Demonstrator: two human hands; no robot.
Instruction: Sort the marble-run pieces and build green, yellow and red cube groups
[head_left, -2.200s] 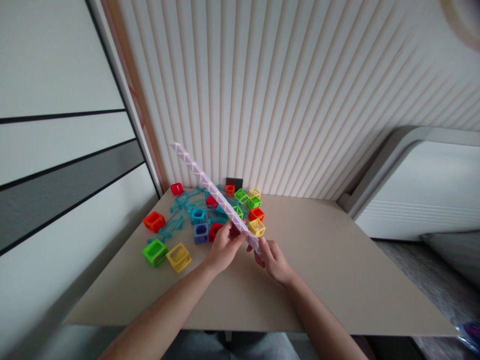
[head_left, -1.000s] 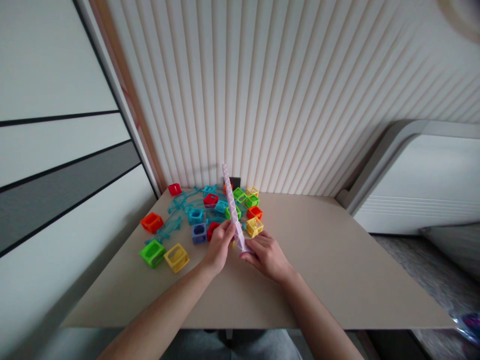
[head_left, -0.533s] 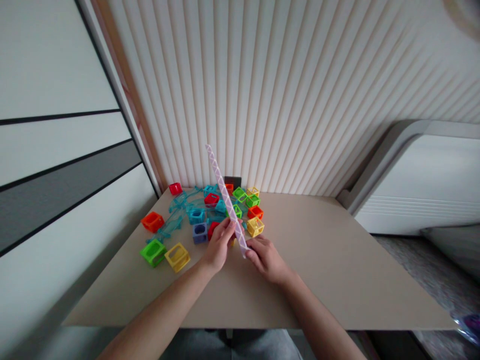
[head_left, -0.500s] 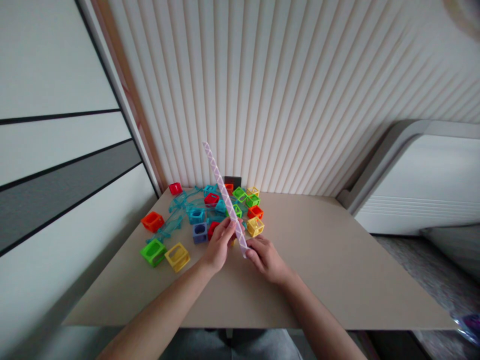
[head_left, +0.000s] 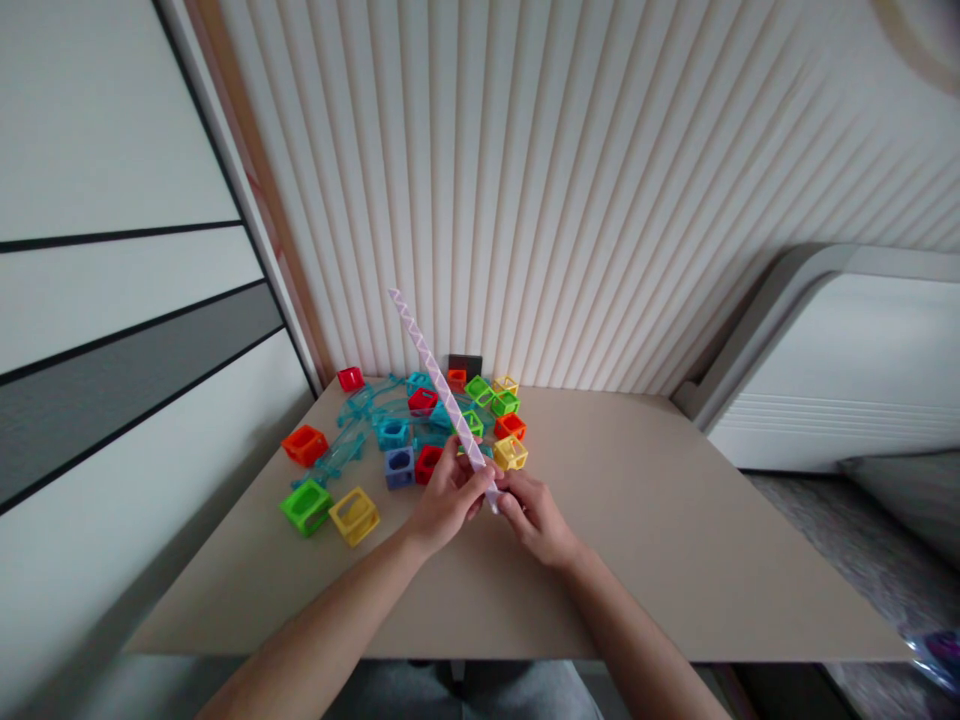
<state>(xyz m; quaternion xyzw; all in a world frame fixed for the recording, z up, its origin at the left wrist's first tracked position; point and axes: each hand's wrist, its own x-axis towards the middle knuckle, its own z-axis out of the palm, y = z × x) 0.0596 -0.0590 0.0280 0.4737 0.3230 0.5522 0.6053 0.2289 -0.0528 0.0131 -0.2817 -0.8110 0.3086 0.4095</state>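
A long, straight snake puzzle (head_left: 433, 370), lilac with a pale zigzag of triangles, slants up and to the left over the table. My left hand (head_left: 448, 497) is closed around its lower part, with the thumb lying across it. At the lower end, my right hand (head_left: 538, 517) pinches the puzzle, fingers close to those of the left. Behind the hands lie a red block (head_left: 428, 464), a yellow block (head_left: 511, 453) and a purple block (head_left: 400, 467) with a round opening. The puzzle's grip points are partly covered by my fingers.
Translucent blue track pieces (head_left: 341, 457) and several coloured open blocks spread over the table's (head_left: 637, 520) back left. A green block (head_left: 307, 507) and another yellow block (head_left: 355, 516) sit nearest the front left. A small black box (head_left: 466, 365) stands by the ribbed wall (head_left: 525, 200).
My left hand has slid down the snake puzzle, closer to my right hand. The puzzle's far end has swung left and slightly down. The blocks have stayed put.
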